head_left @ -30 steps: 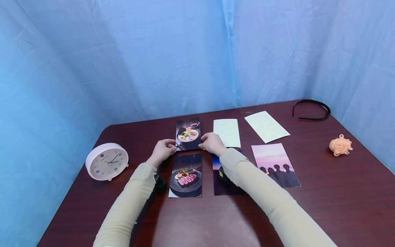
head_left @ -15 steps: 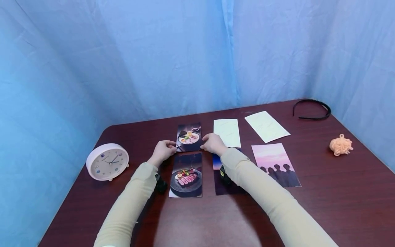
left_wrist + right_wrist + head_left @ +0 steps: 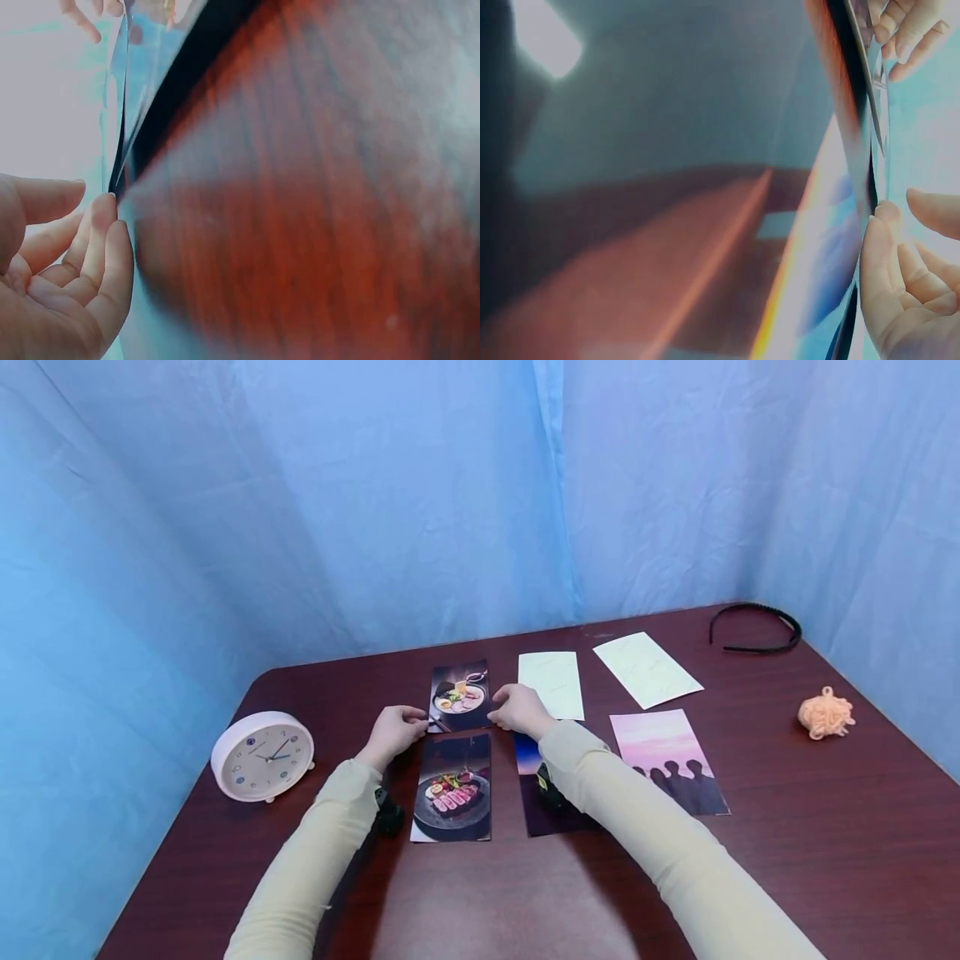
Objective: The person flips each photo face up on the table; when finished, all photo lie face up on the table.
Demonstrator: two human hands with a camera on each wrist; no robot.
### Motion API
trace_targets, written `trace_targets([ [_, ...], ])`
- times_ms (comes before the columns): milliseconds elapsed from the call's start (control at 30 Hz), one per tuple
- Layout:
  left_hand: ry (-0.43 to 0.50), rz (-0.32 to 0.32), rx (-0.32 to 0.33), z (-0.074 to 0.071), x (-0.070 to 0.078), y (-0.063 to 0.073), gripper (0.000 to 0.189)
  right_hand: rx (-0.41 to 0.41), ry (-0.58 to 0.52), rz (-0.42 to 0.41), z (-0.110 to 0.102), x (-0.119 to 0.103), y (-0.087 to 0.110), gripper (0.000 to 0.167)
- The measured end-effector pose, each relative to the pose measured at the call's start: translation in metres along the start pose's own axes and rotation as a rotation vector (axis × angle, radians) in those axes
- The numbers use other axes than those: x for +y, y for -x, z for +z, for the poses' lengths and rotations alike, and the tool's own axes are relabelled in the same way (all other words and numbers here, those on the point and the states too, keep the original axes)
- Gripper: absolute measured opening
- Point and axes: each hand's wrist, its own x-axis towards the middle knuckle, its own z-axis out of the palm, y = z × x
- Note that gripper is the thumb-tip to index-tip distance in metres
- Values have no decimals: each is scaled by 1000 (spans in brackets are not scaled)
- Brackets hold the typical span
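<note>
A photo of a ramen bowl (image 3: 459, 695) lies just beyond a photo of sliced steak on a plate (image 3: 452, 789). At the ramen photo's near left corner is my left hand (image 3: 395, 732); in the left wrist view its fingertips (image 3: 103, 201) touch the corner while the thumb stands apart. Across from it, my right hand (image 3: 521, 710) is at the near right corner. Its fingertips (image 3: 887, 211) meet the photo's edge in the right wrist view, with the thumb held away. The right forearm partly covers a dark blue photo (image 3: 536, 810).
Two white sheets (image 3: 551, 683) lie at the back, right of the ramen photo. A pink sunset photo with silhouettes (image 3: 670, 760) is nearer. A white clock (image 3: 262, 757) stands left. A black headband (image 3: 761, 649) and peach yarn (image 3: 826, 713) lie right. Blue curtains enclose the table.
The ramen photo's far edge has come down towards me, and the photo now lies flatter above the steak photo. Both hands stay at its near corners, having moved only slightly.
</note>
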Motion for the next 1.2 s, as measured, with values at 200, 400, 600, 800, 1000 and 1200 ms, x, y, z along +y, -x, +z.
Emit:
trace_targets([
  [200, -37, 83, 60, -4, 3, 6, 27, -7, -12, -42, -4, -1, 4, 32],
  [400, -11, 137, 129, -3, 17, 14, 25, -16, -27, -81, -14, -4, 10, 31],
  [600, 35, 195, 149, 3, 31, 24, 26, -17, 1, -108, -28, 2, 16, 32],
  [800, 76, 296, 127, 11, 46, 31, 26, -12, 48, -152, -46, 12, 20, 35],
  [1000, 86, 356, 87, 23, 59, 33, 31, 2, 128, -160, -65, 22, 23, 37],
  [1200, 105, 379, 13, 34, 66, 31, 35, 24, 180, -145, -82, 32, 26, 39],
])
